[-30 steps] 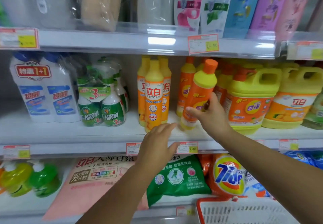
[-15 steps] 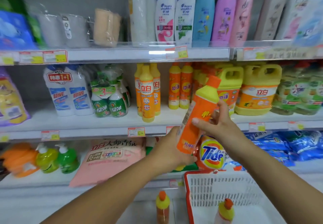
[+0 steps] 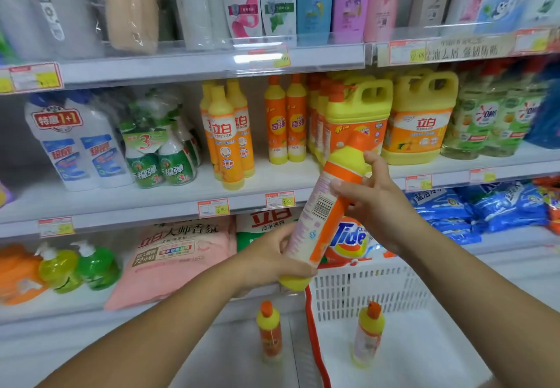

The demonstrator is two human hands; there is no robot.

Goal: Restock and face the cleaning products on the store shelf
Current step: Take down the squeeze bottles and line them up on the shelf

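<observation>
The white metal store shelving (image 3: 121, 205) fills the view behind the grip, its tiers packed with goods. Below and to the right of the gripping hands sits a white slotted plastic basket with a red rim (image 3: 372, 290). Just behind the held bottle's cap, on the middle tier, stand large yellow plastic jugs with orange labels (image 3: 357, 114). To the left of the grip, on the lower tier, lies a pink soft refill pouch (image 3: 178, 257), and directly behind the grip lies an orange Tide detergent bag (image 3: 351, 242).

Between the two hands, in front of the shelving, is the tall orange-and-yellow plastic dish soap bottle with an orange cap (image 3: 321, 218). It is tilted, cap up and to the right, with the barcode side facing the camera. Up and left of the grip, two matching orange-and-yellow bottles (image 3: 286, 121) stand side by side on the middle tier.

Beneath the grip, one small orange-capped bottle (image 3: 269, 331) stands upright just left of the basket's rim, and another small orange-capped bottle (image 3: 368, 333) stands upright inside the basket.

The left hand (image 3: 266, 263) wraps around the held bottle's yellow base. The right hand (image 3: 378, 205) curls round its upper body below the yellow shoulder.
</observation>
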